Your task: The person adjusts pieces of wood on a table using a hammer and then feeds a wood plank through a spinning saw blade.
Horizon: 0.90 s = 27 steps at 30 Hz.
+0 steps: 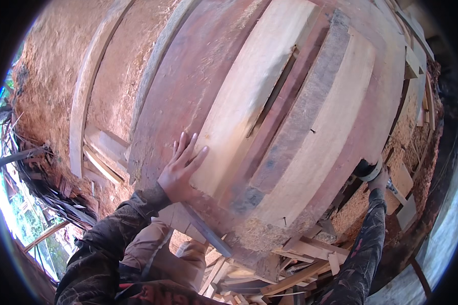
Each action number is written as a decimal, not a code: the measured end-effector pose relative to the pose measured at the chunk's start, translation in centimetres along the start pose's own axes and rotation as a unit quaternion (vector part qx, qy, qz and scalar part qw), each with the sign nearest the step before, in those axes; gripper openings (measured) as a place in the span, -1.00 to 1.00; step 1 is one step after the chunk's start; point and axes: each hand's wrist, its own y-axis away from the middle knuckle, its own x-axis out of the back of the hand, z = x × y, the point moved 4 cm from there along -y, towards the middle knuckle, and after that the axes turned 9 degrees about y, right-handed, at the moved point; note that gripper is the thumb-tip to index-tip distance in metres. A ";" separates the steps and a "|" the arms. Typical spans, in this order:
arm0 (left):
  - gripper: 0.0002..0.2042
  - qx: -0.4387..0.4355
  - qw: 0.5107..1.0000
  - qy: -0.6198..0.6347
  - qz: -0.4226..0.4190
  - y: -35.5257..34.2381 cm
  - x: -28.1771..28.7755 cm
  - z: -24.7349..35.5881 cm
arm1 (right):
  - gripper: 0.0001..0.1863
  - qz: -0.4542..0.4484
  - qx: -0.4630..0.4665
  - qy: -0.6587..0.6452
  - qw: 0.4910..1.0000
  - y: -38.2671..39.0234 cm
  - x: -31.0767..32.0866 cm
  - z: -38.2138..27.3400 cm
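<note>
My left hand [180, 170] lies with fingers spread on the lower end of a pale plank [257, 61], beside a wide reddish board [183, 86]. The pale plank has a long dark split along its right side. Farther right lie a grey weathered strip [282, 152] and another pale strip [320, 152] with two small nails in it. At the right edge of the boards my right hand [375, 180] grips a dark rounded tool [366, 168] with some metal showing; what kind it is, I cannot tell.
Long battens [89, 81] lie over sawdust-coated wood at the left. Offcuts [310, 251] and scrap pieces are heaped below the boards and at the right. Dark splintered slats [51, 188] line the left edge, with bright greenery beyond. My legs [163, 254] show at the bottom.
</note>
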 end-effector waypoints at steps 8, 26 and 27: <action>0.11 0.005 1.000 0.007 -0.008 0.0 0.0 -0.1 | -0.31 0.005 0.022 0.004 1.000 -0.6 -0.3 1.0; 0.10 0.002 1.000 0.013 -0.002 -0.2 -0.5 -0.4 | -0.38 0.096 -0.066 0.023 0.993 1.4 -0.6 -0.3; 0.10 -0.003 1.000 0.010 0.000 -0.4 -0.6 -0.3 | -0.38 0.092 -0.068 0.022 0.993 1.5 -0.7 -0.1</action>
